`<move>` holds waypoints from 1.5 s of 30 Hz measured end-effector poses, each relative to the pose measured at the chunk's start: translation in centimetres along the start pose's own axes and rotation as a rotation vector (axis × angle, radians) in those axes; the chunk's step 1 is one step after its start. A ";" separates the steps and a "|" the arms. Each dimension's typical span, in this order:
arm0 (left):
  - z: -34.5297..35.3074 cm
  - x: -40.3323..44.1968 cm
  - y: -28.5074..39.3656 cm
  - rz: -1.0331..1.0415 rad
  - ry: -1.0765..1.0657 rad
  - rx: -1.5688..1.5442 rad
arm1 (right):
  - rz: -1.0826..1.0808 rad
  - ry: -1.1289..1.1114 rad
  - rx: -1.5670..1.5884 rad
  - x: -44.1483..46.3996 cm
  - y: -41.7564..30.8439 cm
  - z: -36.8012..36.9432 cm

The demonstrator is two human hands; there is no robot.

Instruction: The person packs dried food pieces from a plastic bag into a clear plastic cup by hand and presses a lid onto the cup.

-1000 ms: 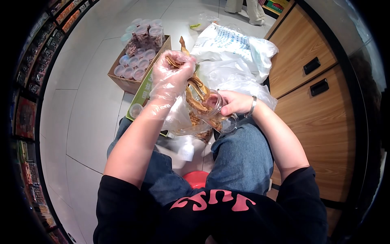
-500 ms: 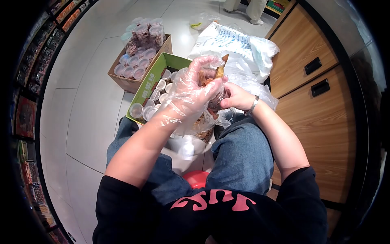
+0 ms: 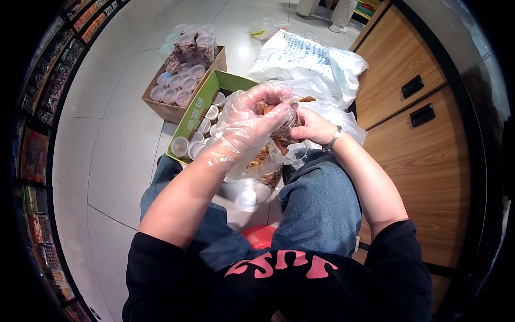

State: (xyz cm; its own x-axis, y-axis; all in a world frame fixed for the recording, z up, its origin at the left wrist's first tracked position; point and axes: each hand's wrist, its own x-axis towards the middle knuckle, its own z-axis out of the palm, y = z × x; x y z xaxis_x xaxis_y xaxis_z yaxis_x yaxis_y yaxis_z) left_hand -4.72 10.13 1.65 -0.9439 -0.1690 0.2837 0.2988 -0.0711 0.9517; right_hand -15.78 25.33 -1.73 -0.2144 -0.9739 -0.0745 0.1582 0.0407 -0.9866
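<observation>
My left hand [image 3: 248, 119], in a clear plastic glove, curls around brown dried food pieces [image 3: 263, 108]. It is right at the mouth of a clear plastic cup [image 3: 293, 132], mostly hidden by my fingers. Bare and wearing a silver bracelet, my right hand [image 3: 315, 127] grips that cup from the side; dark brown pieces show through its wall. Below my hands lies a clear bag [image 3: 258, 166] with more brown pieces. Another clear cup [image 3: 298, 152] stands by my right knee. A longish brown piece [image 3: 307, 99] sticks out beyond the left fingertips.
A green box [image 3: 185, 129] with several lidded cups stands ahead on the left. Behind it is a cardboard box [image 3: 155, 107] of filled cups. White plastic bags [image 3: 292, 56] lie ahead, wooden cabinets [image 3: 413, 155] line the right, and shelves [image 3: 40, 134] the left. A person's legs [image 3: 341, 13] show far ahead.
My left hand has come slightly down and its fingers are curled closer over the cup. The long brown piece that pointed upward now lies lower and flatter. My right hand has barely moved.
</observation>
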 end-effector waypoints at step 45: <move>-4.3 1.8 2.7 0.290 -0.380 0.809 | 0.040 0.002 0.008 0.1 0.7 -0.4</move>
State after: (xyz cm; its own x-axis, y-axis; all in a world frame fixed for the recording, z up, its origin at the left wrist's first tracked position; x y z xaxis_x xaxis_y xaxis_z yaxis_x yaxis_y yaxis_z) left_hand -5.03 5.46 4.19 -0.8733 0.2693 0.4060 0.4755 0.6529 0.5896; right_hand -16.11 25.31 -2.51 -0.2094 -0.9712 -0.1139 0.1742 0.0776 -0.9816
